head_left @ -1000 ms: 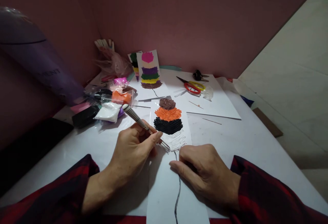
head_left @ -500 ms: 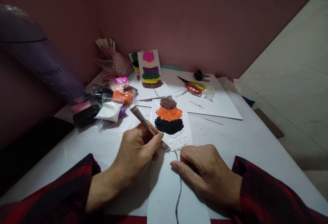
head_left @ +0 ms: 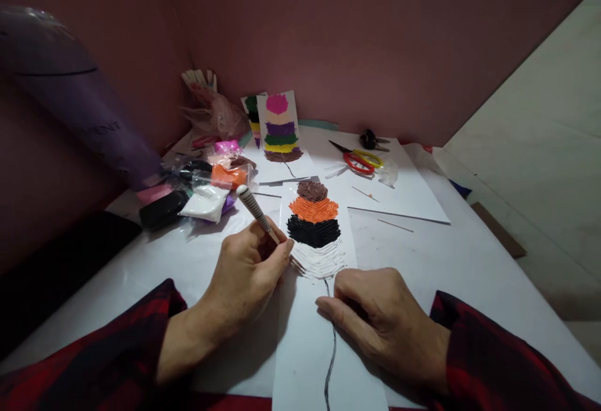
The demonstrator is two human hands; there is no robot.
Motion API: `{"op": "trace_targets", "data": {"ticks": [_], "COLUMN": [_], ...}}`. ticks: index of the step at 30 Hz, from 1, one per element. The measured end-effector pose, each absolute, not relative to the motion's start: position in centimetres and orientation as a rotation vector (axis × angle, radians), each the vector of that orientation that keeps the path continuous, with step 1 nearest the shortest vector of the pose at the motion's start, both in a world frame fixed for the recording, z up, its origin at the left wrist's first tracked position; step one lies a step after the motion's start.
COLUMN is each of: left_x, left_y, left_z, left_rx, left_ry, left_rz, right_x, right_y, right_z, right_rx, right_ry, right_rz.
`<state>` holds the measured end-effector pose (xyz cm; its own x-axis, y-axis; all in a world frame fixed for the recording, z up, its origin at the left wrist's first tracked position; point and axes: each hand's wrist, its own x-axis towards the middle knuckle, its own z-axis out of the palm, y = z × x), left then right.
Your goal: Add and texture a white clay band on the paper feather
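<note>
My left hand (head_left: 241, 282) pinches a fork (head_left: 254, 208) with a patterned, white-tipped handle, tilted like a pen. The fork's tines touch or hover at the left edge of a ridged white clay band (head_left: 323, 259); I cannot tell which. Above this lie black (head_left: 313, 232), orange (head_left: 313, 209) and brown (head_left: 312, 190) textured clay bands. All sit on a long white card (head_left: 305, 354), with a dark wavy line running down from the white band. My right hand (head_left: 382, 320) rests curled on the card's right side, thumb beside the line, with nothing visible in it.
Bags of coloured clay (head_left: 206, 201) lie at the left, near a large purple cylinder (head_left: 89, 104). Cards with coloured bands (head_left: 282, 126) lean at the back. Red-and-yellow scissors (head_left: 359, 161), keys (head_left: 373, 140) and a thin needle-like stick (head_left: 395, 225) lie to the right.
The fork's tines have moved left and slightly up, from the white band's lower edge to its left side. My right hand stays in place on the card. The view has shifted slightly.
</note>
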<state>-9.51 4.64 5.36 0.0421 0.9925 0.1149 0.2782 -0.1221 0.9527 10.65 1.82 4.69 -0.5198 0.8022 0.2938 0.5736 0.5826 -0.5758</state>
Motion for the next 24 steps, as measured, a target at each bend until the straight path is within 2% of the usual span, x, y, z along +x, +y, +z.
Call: {"op": "trace_targets", "data": {"ticks": [24], "left_x": [-10.7], "left_y": [5.7], "left_z": [4.8], "left_rx": [1.556], "left_ry": [1.392], "left_rz": [1.213], "right_x": [10.8], "right_y": [1.9], "right_z": [4.5], "right_rx": [-1.096], "right_ry": [-2.268], "right_rz": [0.579]}}
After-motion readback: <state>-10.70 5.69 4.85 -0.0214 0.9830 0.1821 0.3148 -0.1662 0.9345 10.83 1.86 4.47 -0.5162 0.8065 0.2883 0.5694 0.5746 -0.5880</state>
